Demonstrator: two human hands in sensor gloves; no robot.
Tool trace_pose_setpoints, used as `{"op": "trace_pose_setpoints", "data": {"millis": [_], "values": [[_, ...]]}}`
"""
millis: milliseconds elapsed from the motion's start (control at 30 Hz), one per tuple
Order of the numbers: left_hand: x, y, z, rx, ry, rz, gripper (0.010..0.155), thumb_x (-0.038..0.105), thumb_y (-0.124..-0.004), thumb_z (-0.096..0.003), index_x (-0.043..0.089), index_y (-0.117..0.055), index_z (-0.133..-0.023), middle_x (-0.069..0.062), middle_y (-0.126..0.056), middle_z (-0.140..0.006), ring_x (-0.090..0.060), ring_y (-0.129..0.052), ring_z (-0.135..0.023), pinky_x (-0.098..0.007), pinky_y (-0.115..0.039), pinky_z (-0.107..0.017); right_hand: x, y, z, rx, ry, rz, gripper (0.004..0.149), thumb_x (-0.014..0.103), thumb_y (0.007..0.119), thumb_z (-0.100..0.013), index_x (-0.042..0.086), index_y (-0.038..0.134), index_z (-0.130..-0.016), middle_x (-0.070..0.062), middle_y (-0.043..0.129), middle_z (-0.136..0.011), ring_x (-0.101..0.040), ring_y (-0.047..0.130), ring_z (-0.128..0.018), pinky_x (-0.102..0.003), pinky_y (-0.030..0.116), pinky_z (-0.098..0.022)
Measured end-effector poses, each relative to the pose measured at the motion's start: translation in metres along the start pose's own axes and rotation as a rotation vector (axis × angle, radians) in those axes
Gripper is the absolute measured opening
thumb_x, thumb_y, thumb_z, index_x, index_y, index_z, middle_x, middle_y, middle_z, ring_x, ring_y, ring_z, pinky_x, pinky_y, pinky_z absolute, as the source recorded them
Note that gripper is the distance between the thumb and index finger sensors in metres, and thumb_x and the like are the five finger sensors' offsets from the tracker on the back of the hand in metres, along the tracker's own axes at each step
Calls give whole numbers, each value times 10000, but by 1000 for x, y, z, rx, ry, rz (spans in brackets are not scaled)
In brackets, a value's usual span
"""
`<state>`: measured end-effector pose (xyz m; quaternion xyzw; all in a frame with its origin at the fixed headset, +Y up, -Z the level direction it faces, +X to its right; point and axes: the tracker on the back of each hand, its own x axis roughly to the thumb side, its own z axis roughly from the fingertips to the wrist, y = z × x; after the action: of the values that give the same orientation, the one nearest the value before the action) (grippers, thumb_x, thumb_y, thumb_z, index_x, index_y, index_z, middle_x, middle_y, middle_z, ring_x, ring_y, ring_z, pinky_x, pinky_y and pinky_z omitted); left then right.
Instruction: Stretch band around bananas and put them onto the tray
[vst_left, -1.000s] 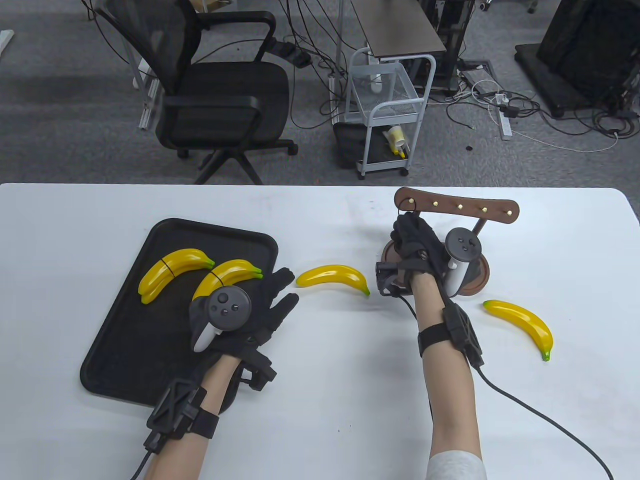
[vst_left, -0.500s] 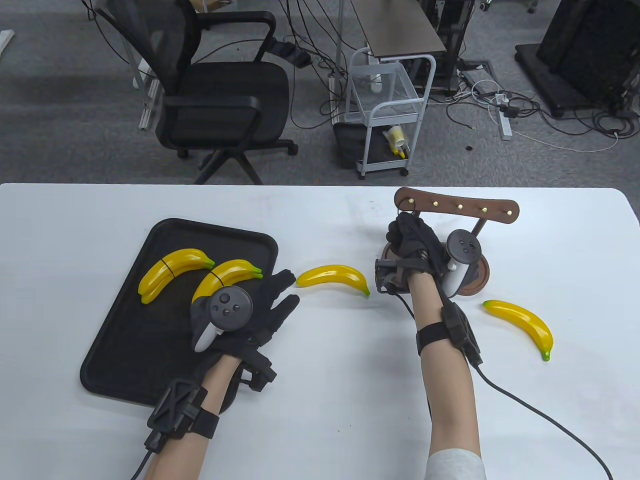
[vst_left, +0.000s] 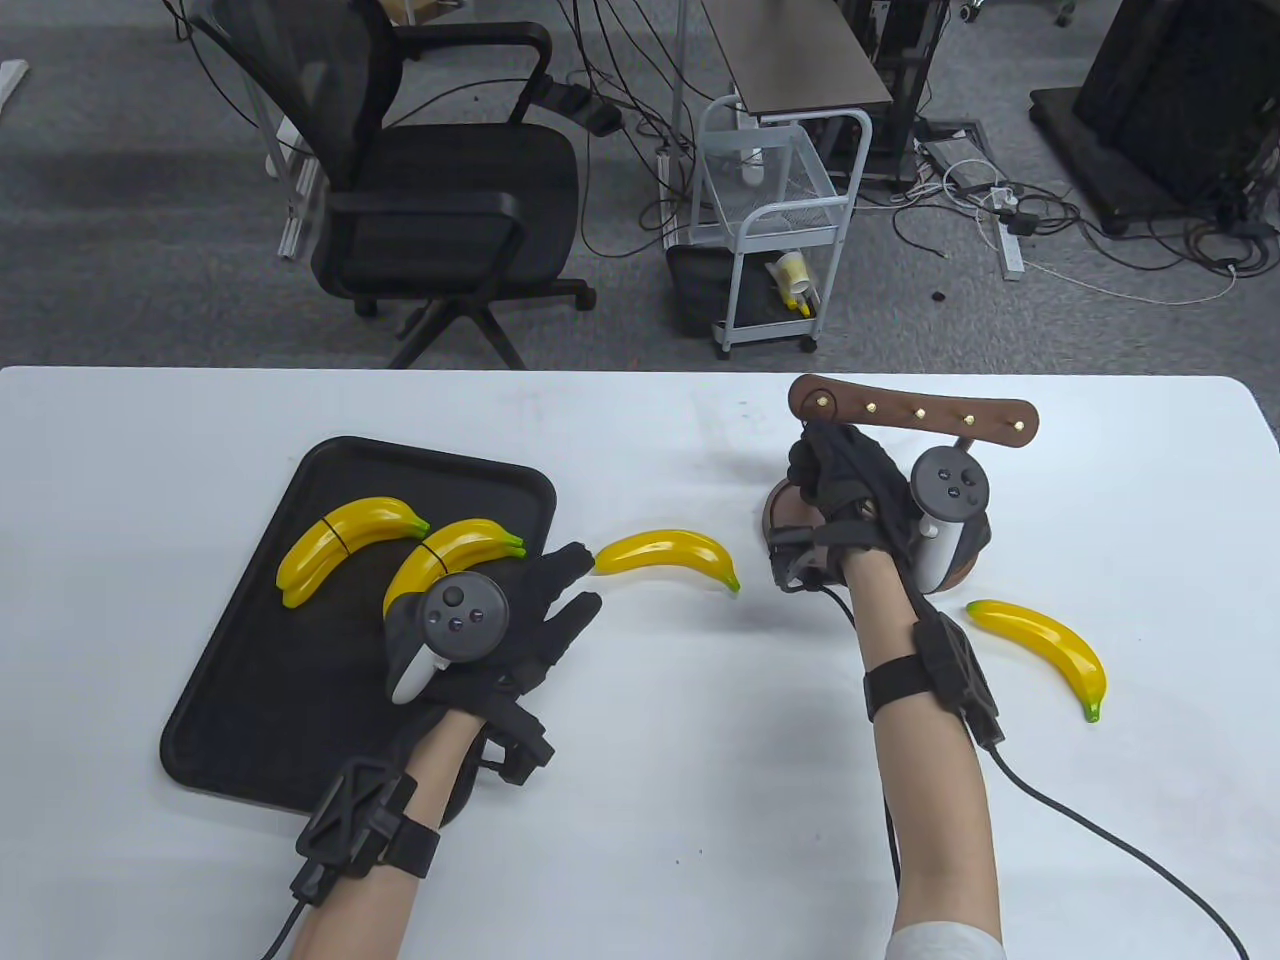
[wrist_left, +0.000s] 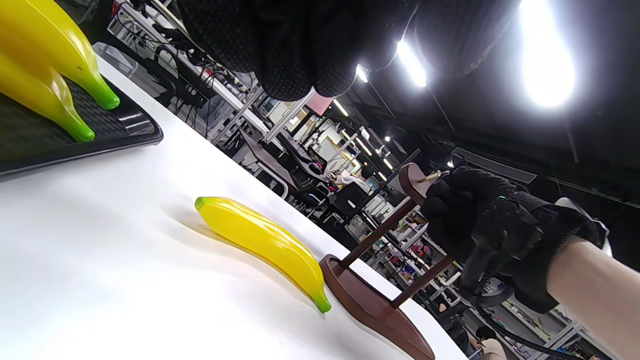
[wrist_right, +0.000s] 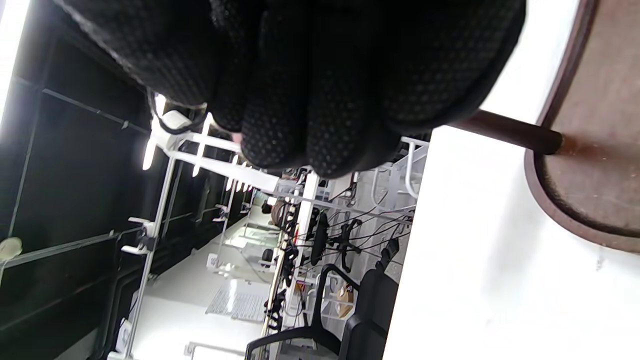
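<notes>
Two pairs of yellow bananas (vst_left: 345, 530) (vst_left: 455, 548), each with a black band round it, lie on the black tray (vst_left: 270, 690). My left hand (vst_left: 560, 600) rests open at the tray's right edge, fingers pointing at a loose banana (vst_left: 668, 555) (wrist_left: 265, 245). A second loose banana (vst_left: 1045, 648) lies at the right. My right hand (vst_left: 830, 465) (wrist_left: 480, 220) is up at the left end of the wooden peg rack (vst_left: 915, 410), fingers (wrist_right: 320, 100) curled and pinching a thin black band (wrist_right: 175, 122) by the leftmost peg.
The rack's brown round base (wrist_left: 370, 305) (wrist_right: 590, 165) stands just right of the middle banana. Cables run from both wrists toward the table's front edge. An office chair (vst_left: 440, 200) and a small white cart (vst_left: 780, 210) stand beyond the far edge.
My right hand and forearm have shifted a little to the right and up toward the rack bar. My left hand has barely moved.
</notes>
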<state>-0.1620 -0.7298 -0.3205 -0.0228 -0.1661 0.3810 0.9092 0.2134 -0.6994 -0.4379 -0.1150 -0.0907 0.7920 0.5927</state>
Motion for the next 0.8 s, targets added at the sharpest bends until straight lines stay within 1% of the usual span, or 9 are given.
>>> {"op": "trace_pose_setpoints", "data": {"millis": [100,267,500,667,800], "values": [[0,0,-1,-3,-4,-3,570,491,-673,-621,267,-523,-1124,-18,-627,-1196,-322,-719,-1081,-504,-587,-815,7,-3,9,33,-44,3,348,411,766,-568,155,881,-774,-50,998,-658,-263,1018,-526,-450,841,-394],[0,-2,-1,-10,-1,-2,571,491,-675,-620,268,-524,-1123,-20,-627,-1195,-321,-721,-1080,-504,-587,-815,12,-2,30,127,-124,-6,348,415,787,-557,155,890,-764,-51,1005,-648,-263,1021,-515,-452,842,-387],[0,-1,0,-3,1,-1,574,492,-678,-617,267,-526,-1122,-20,-629,-1195,-323,-724,-1077,-505,-590,-812,13,5,63,262,-262,76,345,400,792,-556,143,901,-760,-61,1013,-639,-271,1027,-501,-456,845,-375],[0,-1,0,-3,-4,3,577,495,-678,-617,266,-525,-1123,-18,-629,-1194,-322,-722,-1079,-504,-589,-813,9,10,81,367,-305,106,345,384,790,-561,131,903,-766,-73,1014,-642,-280,1027,-501,-461,843,-374],[2,-3,0,-8,-10,2,578,496,-680,-615,267,-526,-1123,-18,-631,-1194,-322,-724,-1078,-504,-591,-813,6,15,88,441,-324,162,343,368,786,-565,121,903,-774,-85,1015,-643,-288,1026,-497,-467,842,-364]]}}
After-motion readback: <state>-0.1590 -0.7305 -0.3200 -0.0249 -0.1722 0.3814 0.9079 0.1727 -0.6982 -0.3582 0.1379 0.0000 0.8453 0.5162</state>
